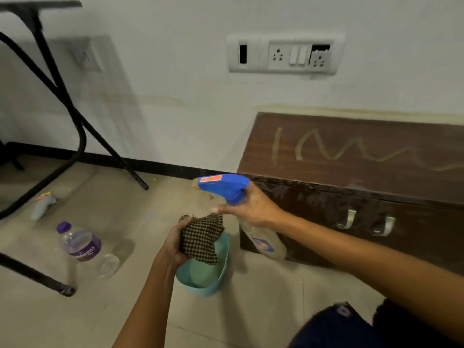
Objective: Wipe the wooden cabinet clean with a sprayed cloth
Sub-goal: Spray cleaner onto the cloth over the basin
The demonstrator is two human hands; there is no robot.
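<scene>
Two hands busy: left hand (173,243) clamps the cloth (200,238); right hand (251,209) grips the spray bottle (223,188), nozzle above the cloth. Cabinet (351,151) lies rightward, nearer the right hand, long axis along the wall.

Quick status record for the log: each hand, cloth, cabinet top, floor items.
left hand: holds the checked cloth above the teal bowl
right hand: grips the spray bottle, nozzle pointing left
cabinet top: pale zigzag streaks, not yet wiped
floor: water bottle lying on its side, second sprayer farther left
wall: socket panel above
</scene>
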